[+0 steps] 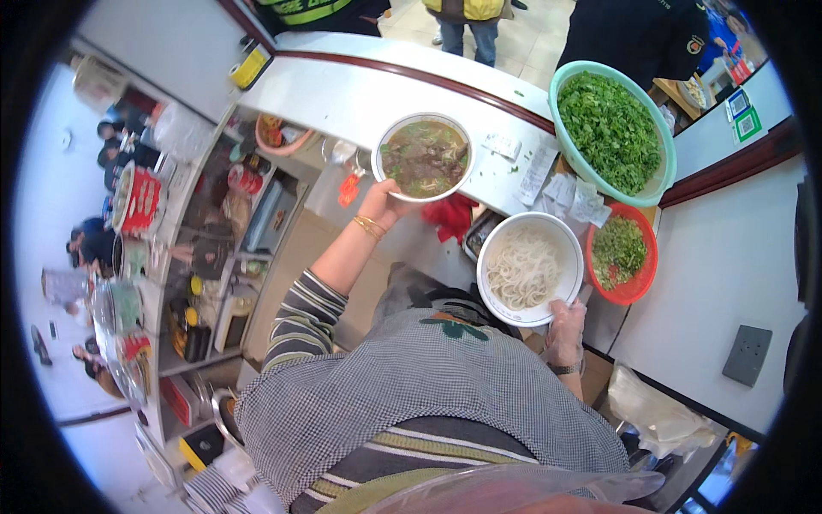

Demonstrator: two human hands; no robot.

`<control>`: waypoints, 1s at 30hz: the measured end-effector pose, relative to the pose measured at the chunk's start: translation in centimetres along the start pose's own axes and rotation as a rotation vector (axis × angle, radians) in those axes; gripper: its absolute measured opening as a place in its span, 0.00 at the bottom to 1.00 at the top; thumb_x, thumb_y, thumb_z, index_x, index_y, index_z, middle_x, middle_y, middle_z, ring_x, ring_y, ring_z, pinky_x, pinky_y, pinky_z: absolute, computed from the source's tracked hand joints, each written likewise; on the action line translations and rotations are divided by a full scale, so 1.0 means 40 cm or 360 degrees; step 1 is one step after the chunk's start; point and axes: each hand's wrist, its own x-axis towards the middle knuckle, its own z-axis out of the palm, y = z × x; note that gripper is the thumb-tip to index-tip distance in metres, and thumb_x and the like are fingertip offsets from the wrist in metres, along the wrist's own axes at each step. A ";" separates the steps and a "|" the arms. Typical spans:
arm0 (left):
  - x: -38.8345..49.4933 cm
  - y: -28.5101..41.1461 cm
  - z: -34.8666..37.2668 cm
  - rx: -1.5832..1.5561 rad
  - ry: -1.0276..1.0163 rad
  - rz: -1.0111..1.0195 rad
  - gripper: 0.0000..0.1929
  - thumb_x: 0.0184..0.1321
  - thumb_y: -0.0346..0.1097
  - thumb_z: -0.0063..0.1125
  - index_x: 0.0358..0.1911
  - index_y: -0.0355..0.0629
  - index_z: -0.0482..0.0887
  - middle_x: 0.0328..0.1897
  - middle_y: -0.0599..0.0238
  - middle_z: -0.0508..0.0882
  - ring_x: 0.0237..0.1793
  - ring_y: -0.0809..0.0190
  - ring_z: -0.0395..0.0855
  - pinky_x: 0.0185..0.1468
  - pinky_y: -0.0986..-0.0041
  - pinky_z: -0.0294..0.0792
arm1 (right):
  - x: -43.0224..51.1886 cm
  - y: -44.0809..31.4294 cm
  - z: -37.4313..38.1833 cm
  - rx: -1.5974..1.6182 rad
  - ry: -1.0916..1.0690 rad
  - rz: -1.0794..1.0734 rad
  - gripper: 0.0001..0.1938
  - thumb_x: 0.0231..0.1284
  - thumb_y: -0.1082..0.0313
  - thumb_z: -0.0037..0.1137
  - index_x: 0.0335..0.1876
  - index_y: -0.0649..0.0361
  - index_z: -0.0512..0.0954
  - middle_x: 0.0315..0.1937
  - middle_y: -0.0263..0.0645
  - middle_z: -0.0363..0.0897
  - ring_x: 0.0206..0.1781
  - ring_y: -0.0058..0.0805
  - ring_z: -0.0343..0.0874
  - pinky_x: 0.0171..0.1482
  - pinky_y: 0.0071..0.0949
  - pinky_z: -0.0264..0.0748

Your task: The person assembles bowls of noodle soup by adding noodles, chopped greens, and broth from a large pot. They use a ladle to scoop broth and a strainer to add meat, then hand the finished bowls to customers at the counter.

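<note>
My left hand grips the near rim of a white bowl of noodle soup, topped with dark meat slices and chopped greens. That bowl is over the white counter's near edge. In my right hand, which wears a clear plastic glove, is a white bowl of plain noodles, held by its lower right rim. Just right of it sits a red plastic basket with chopped green onion. Beyond that, a pale green basin is heaped with chopped cilantro.
Paper receipts lie on the white counter beside the basin. People stand across it, one in a yellow vest. A pink bowl and cluttered shelves are on the left. A plastic bag hangs at the lower right.
</note>
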 end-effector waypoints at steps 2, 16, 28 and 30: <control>0.105 0.064 -0.033 0.0047 -0.0055 -0.0061 0.32 0.51 0.25 0.46 0.65 0.27 0.65 0.64 0.39 0.75 0.63 0.39 0.77 0.64 0.45 0.76 | 0.016 0.009 0.073 0.0076 0.0131 -0.0089 0.21 0.55 0.82 0.46 0.57 0.72 0.75 0.49 0.44 0.83 0.48 0.29 0.83 0.52 0.25 0.78; 0.506 0.313 -0.191 -0.0319 0.0170 -0.0176 0.25 0.53 0.21 0.49 0.58 0.25 0.69 0.63 0.43 0.73 0.65 0.40 0.72 0.71 0.43 0.67 | -0.026 0.088 0.447 0.0452 0.0662 -0.0154 0.19 0.56 0.81 0.48 0.55 0.73 0.76 0.47 0.44 0.84 0.46 0.27 0.83 0.52 0.25 0.79; 0.126 0.111 0.103 0.0635 -0.1030 -0.0687 0.47 0.51 0.41 0.69 0.73 0.36 0.56 0.70 0.53 0.71 0.68 0.56 0.71 0.71 0.63 0.64 | 0.090 -0.226 0.434 -0.0459 0.0245 -0.0053 0.17 0.66 0.70 0.51 0.56 0.71 0.78 0.44 0.36 0.84 0.44 0.16 0.79 0.47 0.23 0.77; 0.142 0.117 0.145 0.0594 -0.0961 -0.0582 0.46 0.48 0.36 0.66 0.73 0.35 0.57 0.69 0.54 0.71 0.68 0.56 0.72 0.71 0.64 0.64 | 0.147 -0.302 0.403 -0.0531 0.0064 -0.0143 0.16 0.72 0.62 0.52 0.53 0.68 0.79 0.41 0.33 0.84 0.42 0.16 0.79 0.44 0.24 0.77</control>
